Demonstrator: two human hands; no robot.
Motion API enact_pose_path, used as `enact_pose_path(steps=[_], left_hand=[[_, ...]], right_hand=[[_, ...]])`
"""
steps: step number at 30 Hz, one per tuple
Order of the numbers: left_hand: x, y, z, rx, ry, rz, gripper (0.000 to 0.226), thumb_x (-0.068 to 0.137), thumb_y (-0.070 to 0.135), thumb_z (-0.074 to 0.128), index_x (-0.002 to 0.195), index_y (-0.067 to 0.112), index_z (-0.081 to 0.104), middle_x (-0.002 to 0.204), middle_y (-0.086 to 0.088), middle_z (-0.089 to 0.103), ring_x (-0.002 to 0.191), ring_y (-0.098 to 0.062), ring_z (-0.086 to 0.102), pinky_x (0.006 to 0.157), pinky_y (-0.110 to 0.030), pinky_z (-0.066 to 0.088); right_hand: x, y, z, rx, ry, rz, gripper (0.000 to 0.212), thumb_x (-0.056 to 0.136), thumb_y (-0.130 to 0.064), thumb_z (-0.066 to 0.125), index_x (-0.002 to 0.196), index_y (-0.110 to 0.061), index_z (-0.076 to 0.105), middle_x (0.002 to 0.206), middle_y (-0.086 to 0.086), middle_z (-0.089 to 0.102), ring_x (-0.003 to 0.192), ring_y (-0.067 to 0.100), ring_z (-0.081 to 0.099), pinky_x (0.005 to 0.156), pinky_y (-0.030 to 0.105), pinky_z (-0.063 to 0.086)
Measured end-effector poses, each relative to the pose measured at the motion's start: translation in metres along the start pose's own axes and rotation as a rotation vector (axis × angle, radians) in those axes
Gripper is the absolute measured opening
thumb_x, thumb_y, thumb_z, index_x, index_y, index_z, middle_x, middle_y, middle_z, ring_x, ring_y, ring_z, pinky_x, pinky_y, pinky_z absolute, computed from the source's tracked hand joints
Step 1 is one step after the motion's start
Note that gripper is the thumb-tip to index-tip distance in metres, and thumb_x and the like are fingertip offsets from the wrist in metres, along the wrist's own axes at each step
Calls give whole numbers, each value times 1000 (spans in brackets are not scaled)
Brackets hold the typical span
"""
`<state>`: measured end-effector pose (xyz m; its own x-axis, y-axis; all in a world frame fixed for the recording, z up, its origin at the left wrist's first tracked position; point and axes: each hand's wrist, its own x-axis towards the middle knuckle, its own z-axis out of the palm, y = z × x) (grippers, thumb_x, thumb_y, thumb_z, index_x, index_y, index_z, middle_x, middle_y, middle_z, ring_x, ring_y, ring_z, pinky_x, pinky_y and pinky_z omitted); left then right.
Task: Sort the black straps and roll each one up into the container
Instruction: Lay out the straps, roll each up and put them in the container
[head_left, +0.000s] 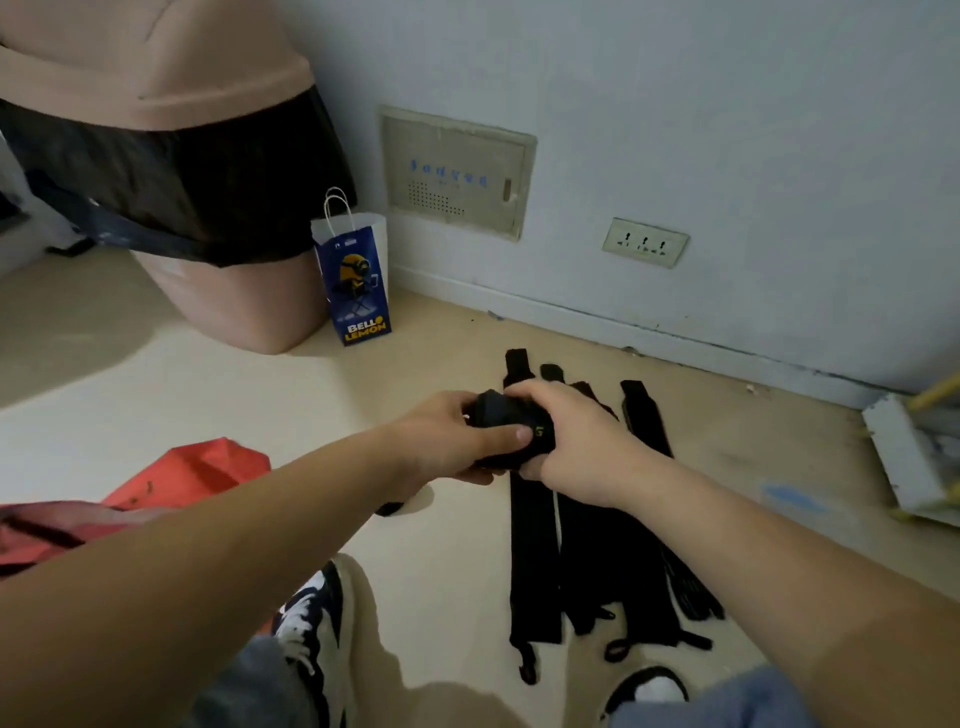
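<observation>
In the head view, the left hand (449, 441) and right hand (579, 436) together gripped a rolled strap (511, 418) above the flat straps (587, 545), whose long axes ran twelve to six on the floor (415, 364). The red container (192, 473), probably the roll's destination, lay at eight o'clock, nearer the left hand.

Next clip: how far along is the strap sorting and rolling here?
Done: sorting looks finished, with about four black straps lying side by side on the floor. In hand: the left hand and right hand grip one rolled strap. Left: the flat straps are unrolled, and the roll is not yet in the red bag, whose inside is hidden.
</observation>
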<state>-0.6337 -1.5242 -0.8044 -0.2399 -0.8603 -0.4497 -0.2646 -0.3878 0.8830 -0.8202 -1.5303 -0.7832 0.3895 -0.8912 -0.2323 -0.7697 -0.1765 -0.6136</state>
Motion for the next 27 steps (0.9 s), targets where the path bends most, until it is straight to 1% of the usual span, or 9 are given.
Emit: enact_pose_path(steps=[5,7,10,12,15,17,20,24,27], left_hand=[[39,-54,12,91,72,-71,44,90,36,80,124,18,59,108,-8,72,95,-25,74,74,-33,63],[52,-84,10,115,97,-151,46,89,42,80,122,19,57,107,-9,72,87,-23,72,72,-33,62],[68,-133,3,245,123,-263,60,82,59,78,120,20,55,106,-7,70,91,-24,72,81,-42,65],[74,-159,-1,314,137,-323,64,82,64,74,123,20,53,105,-6,69,93,-28,74,83,-46,64],[83,-189,-13,319,233,-438,59,84,63,71,118,18,53,94,-7,72,79,-27,76,68,-38,65],[90,-206,-19,360,275,-474,57,85,55,72,121,16,51,92,-3,67,80,-25,73,64,-34,60],[101,-223,-25,475,277,-486,52,91,42,65,130,12,47,95,0,58,93,-26,63,76,-35,53],[108,-239,-33,582,264,-498,45,93,35,61,131,14,48,116,-9,59,98,-28,62,83,-38,55],[105,-244,-35,622,273,-508,49,90,31,67,132,14,46,127,-9,52,103,-30,63,84,-42,57]], right_hand=[[22,30,32,-56,-179,183,66,95,-32,75,153,-22,46,138,2,58,120,20,60,102,34,54],[41,39,42,-64,-274,254,66,99,-32,71,157,-18,43,147,6,56,131,24,58,109,33,49],[75,57,69,-35,-322,332,61,100,-36,68,154,-15,50,150,8,57,137,27,55,117,40,45],[90,69,88,-12,-318,378,56,100,-38,67,149,-14,55,140,8,61,128,27,59,110,42,50],[114,83,123,16,-376,421,49,101,-38,64,144,-16,56,127,8,61,112,28,63,90,39,57],[126,88,142,20,-408,434,47,103,-38,63,143,-15,57,127,9,61,113,29,64,89,39,57],[136,98,168,109,-395,457,36,104,-36,60,135,-17,61,120,7,65,109,29,69,88,41,60],[128,118,197,258,-338,532,20,103,-35,59,115,-24,68,110,7,71,101,30,72,83,42,62],[112,135,210,303,-282,620,12,103,-30,58,101,-23,67,104,7,70,90,24,65,74,35,52]])
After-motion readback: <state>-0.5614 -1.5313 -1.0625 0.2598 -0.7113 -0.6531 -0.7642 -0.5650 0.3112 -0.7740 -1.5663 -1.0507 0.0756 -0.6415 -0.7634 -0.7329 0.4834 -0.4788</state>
